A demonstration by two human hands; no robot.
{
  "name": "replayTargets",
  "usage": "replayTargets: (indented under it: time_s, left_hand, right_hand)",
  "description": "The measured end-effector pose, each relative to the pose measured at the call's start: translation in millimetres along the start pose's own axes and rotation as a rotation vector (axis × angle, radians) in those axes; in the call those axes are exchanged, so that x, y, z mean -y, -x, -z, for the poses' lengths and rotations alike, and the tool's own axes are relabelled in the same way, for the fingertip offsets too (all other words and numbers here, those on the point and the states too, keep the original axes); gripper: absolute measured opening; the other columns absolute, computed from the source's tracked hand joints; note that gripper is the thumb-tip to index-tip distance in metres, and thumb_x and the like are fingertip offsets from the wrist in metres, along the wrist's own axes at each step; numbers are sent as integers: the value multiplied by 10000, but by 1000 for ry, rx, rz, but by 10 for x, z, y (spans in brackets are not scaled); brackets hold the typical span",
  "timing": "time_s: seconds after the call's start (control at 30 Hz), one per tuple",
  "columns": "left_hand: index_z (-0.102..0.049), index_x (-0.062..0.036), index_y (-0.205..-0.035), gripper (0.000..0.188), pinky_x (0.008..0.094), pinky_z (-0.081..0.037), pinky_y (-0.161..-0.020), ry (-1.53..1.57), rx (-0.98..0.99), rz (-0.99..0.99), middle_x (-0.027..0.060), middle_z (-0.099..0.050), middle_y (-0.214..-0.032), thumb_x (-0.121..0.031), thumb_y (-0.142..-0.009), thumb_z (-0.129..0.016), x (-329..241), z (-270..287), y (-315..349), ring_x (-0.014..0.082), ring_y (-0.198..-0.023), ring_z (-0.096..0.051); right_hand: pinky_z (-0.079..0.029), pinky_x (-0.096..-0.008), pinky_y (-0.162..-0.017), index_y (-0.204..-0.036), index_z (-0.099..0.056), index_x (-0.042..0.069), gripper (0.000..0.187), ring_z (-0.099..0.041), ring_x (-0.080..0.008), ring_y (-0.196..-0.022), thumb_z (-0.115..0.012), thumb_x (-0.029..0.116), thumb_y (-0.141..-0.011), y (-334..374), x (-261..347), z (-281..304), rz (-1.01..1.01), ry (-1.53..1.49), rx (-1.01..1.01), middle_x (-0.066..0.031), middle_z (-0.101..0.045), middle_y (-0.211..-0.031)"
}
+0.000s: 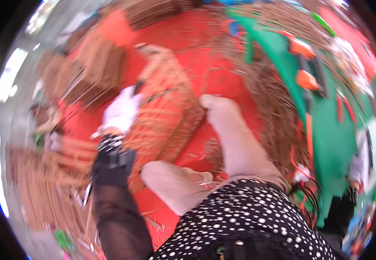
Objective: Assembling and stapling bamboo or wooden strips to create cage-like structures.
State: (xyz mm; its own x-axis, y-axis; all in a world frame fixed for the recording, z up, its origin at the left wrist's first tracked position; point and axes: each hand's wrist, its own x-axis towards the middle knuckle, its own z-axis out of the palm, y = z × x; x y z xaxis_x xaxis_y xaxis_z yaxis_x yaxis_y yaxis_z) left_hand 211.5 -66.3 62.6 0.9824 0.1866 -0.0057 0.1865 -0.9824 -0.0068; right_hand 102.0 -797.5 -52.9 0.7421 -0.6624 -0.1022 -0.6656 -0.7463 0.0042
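Observation:
A light-brown open-weave wicker basket [166, 99] with a dark band stands tilted before my knees. My left hand [121, 110], in a white glove, is closed at the basket's left edge. Its fingers are blurred, and a small dark patch shows by the fingertips. Far to the right, my right hand [358, 167], also in a white glove, is beside the green work surface [333, 143]. Blur hides its fingers, so I cannot tell whether it holds anything.
Stacked brown woven pieces [95, 69] stand at the left, with more wickerwork [45, 186] nearer. Brown strips [279, 104] lie beside the green surface, on which are an orange-and-black tool [306, 80] and red-handled pliers [346, 108]. Scraps litter the red floor [214, 73].

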Motion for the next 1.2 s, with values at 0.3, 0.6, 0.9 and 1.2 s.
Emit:
replayTargets:
  time_s: [0.3, 0.6, 0.9, 1.2]
  left_hand:
    - [-439, -63, -1083, 434, 440, -417, -815, -101, 139, 88, 182, -581, -1000, -437, -882, -350, -269, 120, -225, 328, -965, -549]
    - [-452, -52, -1030, 416, 454, -442, -749, -101, 136, 78, 192, -598, -919, -430, -874, -371, -161, 6, -334, 352, -865, -578]
    - [-463, -57, -1006, 423, 454, -446, -717, -70, 102, 41, 181, -604, -873, -448, -872, -376, -97, -3, -337, 346, -832, -583]
    - [-483, -52, -949, 357, 449, -449, -609, -53, -17, -3, 180, -593, -756, -395, -861, -444, -94, -65, -307, 349, -709, -582]
  right_hand:
    - [-406, -238, -432, -826, -523, 15, 154, -520, -123, -468, -488, 164, -833, 1376, 3693, 442, 1023, -1196, 1044, -59, -531, -655]
    - [-437, -280, -376, -881, -497, 50, 137, -476, -131, -394, -501, 186, -868, 2796, 5314, 68, 444, -1592, 2063, -13, -483, -569]
    - [-331, -251, -371, -772, -480, 91, 184, -351, -86, -382, -470, 244, -872, 3252, 5655, -146, 140, -2019, 1759, 27, -392, -510]
    - [-307, -186, -343, -756, -492, 57, 264, -390, -59, -384, -477, 281, -894, 2770, 5785, -128, 692, -1833, 1274, 5, -447, -535]
